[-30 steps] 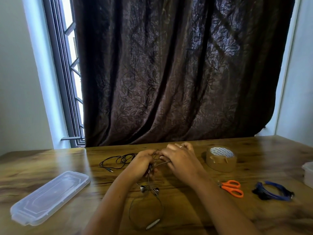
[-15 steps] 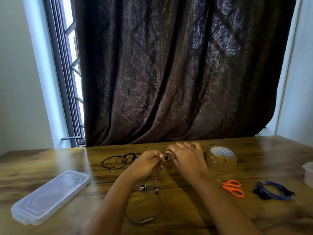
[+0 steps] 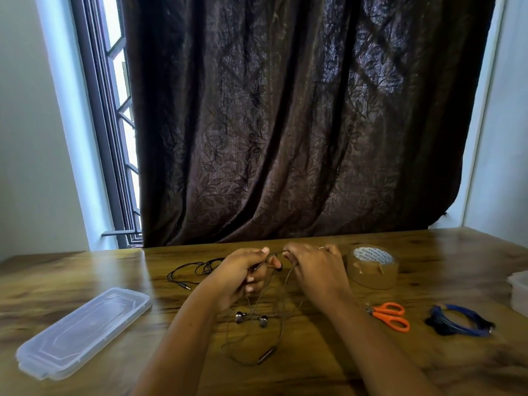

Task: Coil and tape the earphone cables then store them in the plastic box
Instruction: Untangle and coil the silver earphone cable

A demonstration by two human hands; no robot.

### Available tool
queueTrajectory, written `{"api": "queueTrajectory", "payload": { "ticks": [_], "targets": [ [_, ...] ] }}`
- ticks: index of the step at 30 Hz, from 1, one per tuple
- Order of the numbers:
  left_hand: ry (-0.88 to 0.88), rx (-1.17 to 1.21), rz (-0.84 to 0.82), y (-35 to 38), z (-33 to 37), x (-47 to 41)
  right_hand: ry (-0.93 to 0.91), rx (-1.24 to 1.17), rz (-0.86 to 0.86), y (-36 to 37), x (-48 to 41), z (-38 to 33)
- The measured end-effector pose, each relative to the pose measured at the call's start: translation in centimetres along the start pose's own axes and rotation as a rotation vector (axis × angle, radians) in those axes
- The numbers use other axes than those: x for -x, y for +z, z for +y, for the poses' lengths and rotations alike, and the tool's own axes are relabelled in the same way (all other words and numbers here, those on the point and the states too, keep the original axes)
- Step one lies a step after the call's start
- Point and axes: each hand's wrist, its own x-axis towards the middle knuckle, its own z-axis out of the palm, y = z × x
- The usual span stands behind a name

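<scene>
A grey earphone cable (image 3: 281,332) hangs from both hands over the wooden table (image 3: 314,367); its two earbuds and inline remote lie on the wood below. My left hand (image 3: 243,275) grips a bundle of that cable with curled fingers. My right hand (image 3: 311,270) pinches the same cable close beside it. A second black earphone (image 3: 194,268) lies loose behind my left hand. A blue cable (image 3: 460,324) rests at the right. The brown tape roll (image 3: 373,270) stands right of my right hand.
A clear plastic lid (image 3: 83,330) lies at the front left. Orange scissors (image 3: 390,315) sit between the tape and the blue cable. The corner of a clear plastic box (image 3: 518,292) shows at the right edge. A dark curtain hangs behind the table.
More cable has been drawn up into my hands: the loop on the table has shrunk and the inline remote has slid toward the earbuds. Both hands have lifted slightly.
</scene>
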Motion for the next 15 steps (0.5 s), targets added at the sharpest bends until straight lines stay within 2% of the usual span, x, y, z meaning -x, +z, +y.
{"api": "queueTrajectory", "payload": {
  "ticks": [10, 12, 15],
  "targets": [
    [-0.123, -0.055, -0.030, -0.19, 0.19, 0.80, 0.025, 0.025, 0.038, 0.08, 0.02, 0.21],
    [-0.117, 0.006, -0.036, -0.20, 0.17, 0.77, 0.028, 0.032, 0.026, 0.05, -0.01, 0.11],
    [-0.028, 0.269, -0.012, -0.06, 0.00, 0.50, 0.032, 0.016, -0.032, -0.12, 0.04, -0.15]
  ]
}}
